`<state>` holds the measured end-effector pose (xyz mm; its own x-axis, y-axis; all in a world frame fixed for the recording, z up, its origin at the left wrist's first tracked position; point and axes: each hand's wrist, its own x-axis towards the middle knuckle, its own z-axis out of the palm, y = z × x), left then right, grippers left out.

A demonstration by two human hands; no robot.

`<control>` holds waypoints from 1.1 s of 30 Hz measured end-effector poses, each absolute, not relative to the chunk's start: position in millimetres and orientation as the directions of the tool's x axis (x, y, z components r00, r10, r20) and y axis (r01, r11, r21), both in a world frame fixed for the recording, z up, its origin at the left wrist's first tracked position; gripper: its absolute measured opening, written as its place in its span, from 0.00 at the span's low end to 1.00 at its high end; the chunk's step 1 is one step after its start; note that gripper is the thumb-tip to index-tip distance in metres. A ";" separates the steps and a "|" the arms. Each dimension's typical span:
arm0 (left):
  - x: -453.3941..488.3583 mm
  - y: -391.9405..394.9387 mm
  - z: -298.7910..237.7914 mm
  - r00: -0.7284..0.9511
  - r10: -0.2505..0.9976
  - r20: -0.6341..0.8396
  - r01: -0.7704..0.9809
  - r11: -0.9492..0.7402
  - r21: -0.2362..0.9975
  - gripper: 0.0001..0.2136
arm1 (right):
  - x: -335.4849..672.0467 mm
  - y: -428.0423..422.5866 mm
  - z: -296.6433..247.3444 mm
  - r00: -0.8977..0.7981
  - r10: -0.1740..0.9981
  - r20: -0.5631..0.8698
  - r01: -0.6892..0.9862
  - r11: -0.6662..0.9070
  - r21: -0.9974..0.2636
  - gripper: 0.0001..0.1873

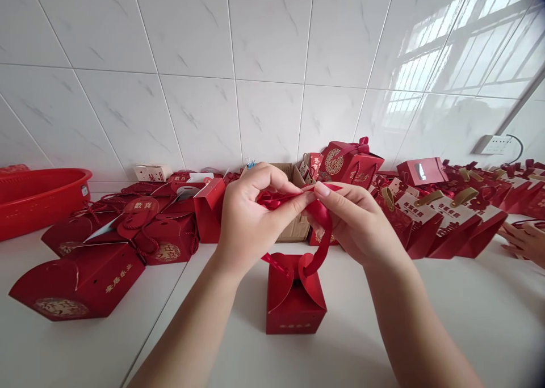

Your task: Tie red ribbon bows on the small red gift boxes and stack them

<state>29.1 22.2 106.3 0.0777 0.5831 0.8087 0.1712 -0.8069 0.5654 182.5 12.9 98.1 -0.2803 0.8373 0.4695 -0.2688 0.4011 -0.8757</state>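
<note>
Ribbon (pixel 322 246) from closed red box (pixel 293 311) is pinched by left hand (pixel 251 218) and right hand (pixel 357 223).

Red box (pixel 295 303), red ribbon (pixel 317 218), gold print

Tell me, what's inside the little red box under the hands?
The little red box has its top flaps folded shut, so the inside is hidden. Only a red ribbon rises from the flaps, pinched by the left hand and right hand.
</note>
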 end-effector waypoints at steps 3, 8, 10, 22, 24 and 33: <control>27.1 23.4 105.7 0.096 0.547 0.832 0.204 -0.829 0.521 0.10 | 183.7 15.5 98.2 -0.338 0.840 0.424 -0.312 0.325 -0.893 0.14; 27.4 22.7 106.6 0.140 0.561 0.816 0.230 -0.820 0.524 0.09 | 185.2 20.1 96.1 -0.313 0.838 0.447 -0.337 0.343 -0.877 0.10; 27.3 21.6 108.2 0.179 0.617 0.767 0.205 -0.785 0.584 0.09 | 184.8 21.5 94.6 -0.289 0.836 0.467 -0.325 0.373 -0.869 0.10; 6.9 20.4 114.1 0.588 0.733 0.342 0.340 -0.608 0.718 0.12 | 211.7 12.9 101.5 -0.312 0.630 0.711 0.017 0.752 -0.659 0.11; 7.2 20.4 115.2 0.566 0.758 0.325 0.347 -0.576 0.740 0.14 | 215.9 7.9 104.7 -0.369 0.582 0.725 0.176 0.810 -0.560 0.09; 9.6 15.6 122.9 0.509 0.812 0.284 0.294 -0.474 0.830 0.23 | 214.3 4.6 106.1 -0.449 0.484 0.751 0.438 0.852 -0.287 0.09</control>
<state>9.6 15.6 122.9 0.5094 0.8124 0.2838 0.2944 -0.4744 0.8296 214.3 4.6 106.1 -0.4494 0.4839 0.7509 0.4381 0.8519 -0.2868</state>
